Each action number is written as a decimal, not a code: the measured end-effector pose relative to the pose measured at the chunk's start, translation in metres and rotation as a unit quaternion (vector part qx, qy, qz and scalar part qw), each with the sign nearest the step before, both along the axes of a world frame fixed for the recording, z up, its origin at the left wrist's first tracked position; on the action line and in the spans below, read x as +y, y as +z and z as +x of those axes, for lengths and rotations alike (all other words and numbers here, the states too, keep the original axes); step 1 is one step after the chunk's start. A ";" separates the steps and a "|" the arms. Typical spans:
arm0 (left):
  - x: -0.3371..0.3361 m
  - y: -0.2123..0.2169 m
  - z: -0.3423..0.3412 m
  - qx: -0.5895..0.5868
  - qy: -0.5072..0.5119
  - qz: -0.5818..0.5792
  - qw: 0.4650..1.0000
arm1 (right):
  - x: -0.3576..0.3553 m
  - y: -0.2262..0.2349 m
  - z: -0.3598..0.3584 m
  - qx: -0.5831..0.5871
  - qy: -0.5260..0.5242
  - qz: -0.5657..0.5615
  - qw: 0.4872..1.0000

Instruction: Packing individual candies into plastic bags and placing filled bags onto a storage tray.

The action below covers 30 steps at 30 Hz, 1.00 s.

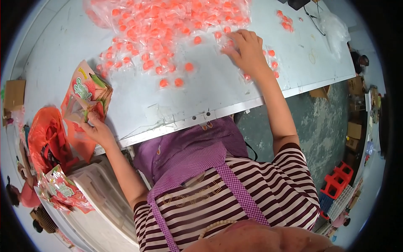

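Note:
At the table's left edge my left hand (99, 129) pinches the lower, opened end of a printed pouch. This pouch (79, 90) is pink, red and green and lies on top of a fanned stack of similar ones. Over the table's right half, my right hand (250, 52) reaches down with thumb and forefinger apart. Between and beside those fingers lie small clear packets (218, 36), each with a round orange-red piece inside. Its other fingertips are partly hidden. A large heap of the same packets (157, 27) covers the far middle, with loose ones trailing nearer.
More packets (273, 59) lie right of my right hand, and a small group (286, 22) sits farther back. A red plastic bag (44, 130) and another pouch bundle (65, 191) rest by a white bin (100, 189). Red crates (337, 180) stand on the floor at right.

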State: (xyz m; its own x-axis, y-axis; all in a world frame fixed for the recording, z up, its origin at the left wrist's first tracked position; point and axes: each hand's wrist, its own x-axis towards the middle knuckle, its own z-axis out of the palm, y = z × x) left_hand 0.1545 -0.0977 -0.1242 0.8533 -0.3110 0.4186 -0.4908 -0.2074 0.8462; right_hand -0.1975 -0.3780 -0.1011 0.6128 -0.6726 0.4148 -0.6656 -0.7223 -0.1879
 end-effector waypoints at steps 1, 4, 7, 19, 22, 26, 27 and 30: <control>0.000 0.000 0.000 0.001 0.003 0.005 1.000 | -0.003 0.000 0.005 -0.033 0.000 -0.051 0.998; 0.001 -0.004 0.005 -0.026 -0.009 0.014 1.000 | -0.010 -0.005 0.019 -0.024 0.031 -0.039 0.998; 0.001 -0.005 0.006 -0.047 -0.009 0.046 0.998 | -0.008 -0.009 0.017 0.001 0.033 0.024 0.999; -0.001 0.000 0.001 -0.059 -0.010 0.027 0.998 | 0.014 0.008 0.028 -0.064 0.110 0.032 0.991; -0.004 0.002 -0.001 -0.042 -0.019 0.032 0.998 | 0.021 -0.005 0.059 -0.037 0.140 0.075 0.987; -0.003 0.002 -0.003 -0.014 -0.005 0.008 1.000 | 0.039 -0.004 0.063 -0.010 0.151 0.118 0.981; -0.003 0.003 -0.003 -0.007 -0.007 -0.003 1.000 | 0.045 -0.005 0.062 -0.009 0.154 0.118 0.981; -0.005 0.005 -0.007 -0.003 -0.014 -0.024 1.000 | 0.054 -0.008 0.062 -0.010 0.188 0.096 0.977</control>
